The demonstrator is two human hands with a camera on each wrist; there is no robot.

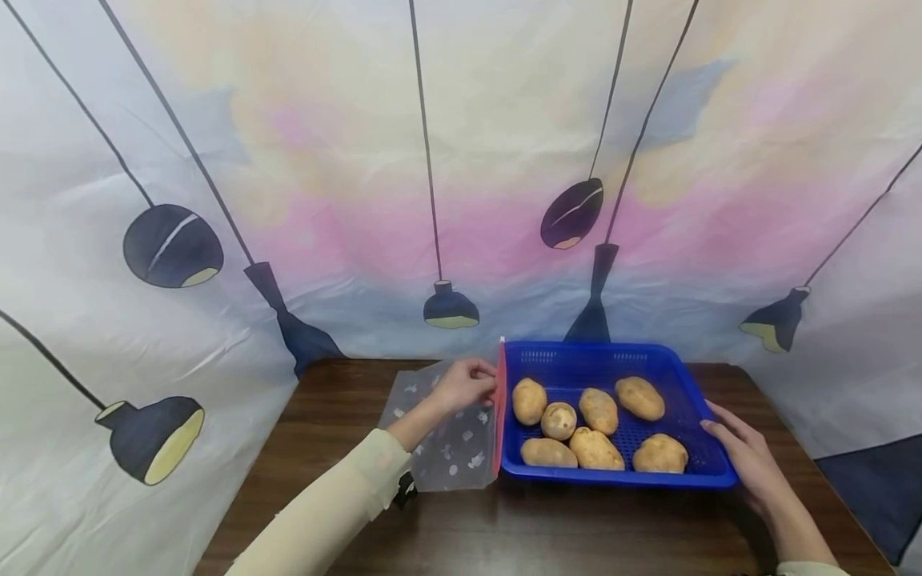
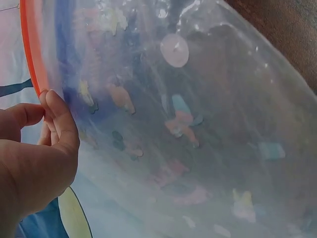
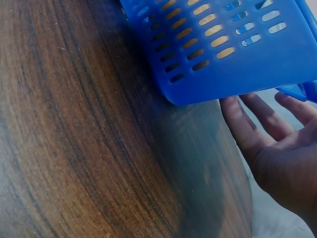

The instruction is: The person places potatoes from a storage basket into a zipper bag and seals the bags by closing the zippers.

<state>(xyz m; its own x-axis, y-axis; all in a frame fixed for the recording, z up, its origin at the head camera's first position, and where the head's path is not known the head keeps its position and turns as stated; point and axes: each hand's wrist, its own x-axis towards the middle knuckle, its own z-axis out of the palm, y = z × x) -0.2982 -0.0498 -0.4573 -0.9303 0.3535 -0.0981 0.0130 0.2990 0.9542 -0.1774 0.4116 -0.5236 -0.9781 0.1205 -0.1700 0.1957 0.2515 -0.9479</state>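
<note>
1. Bag (image 1: 461,460) of see-through, printed plastic spreads out beside the left end of the blue basket, its body reaching away to the person's left.
2. Along its basket-side edge runs the red strip (image 1: 499,440), the line everything seems to turn on: it goes from near to far, square across the basket's long axis, which runs left to right. From where I stand it sits right at the left rim; whether it touches or merely overlaps in my line of sight, I can't tell.
3. Pinching that strip, thumb against fingertips, is the left hand (image 1: 463,388), clearly the nearer of the two to the bag. It works from the bag's side, with the basket just to its right.
4. Beyond the strip lies the basket (image 1: 612,478) itself, holding seven potatoes (image 1: 598,411); several crowd toward the bag's end, others sit farther right.
5. At the basket's opposite end, well apart from the bag, is the right hand (image 1: 745,458). Its fingers are spread and fairly straight, resting against the outside of the wall, not wrapped round it.
6. Under it all is the dark wooden worktop (image 1: 576,532), and behind hangs a cloth (image 1: 353,160) printed with lamps.
</note>
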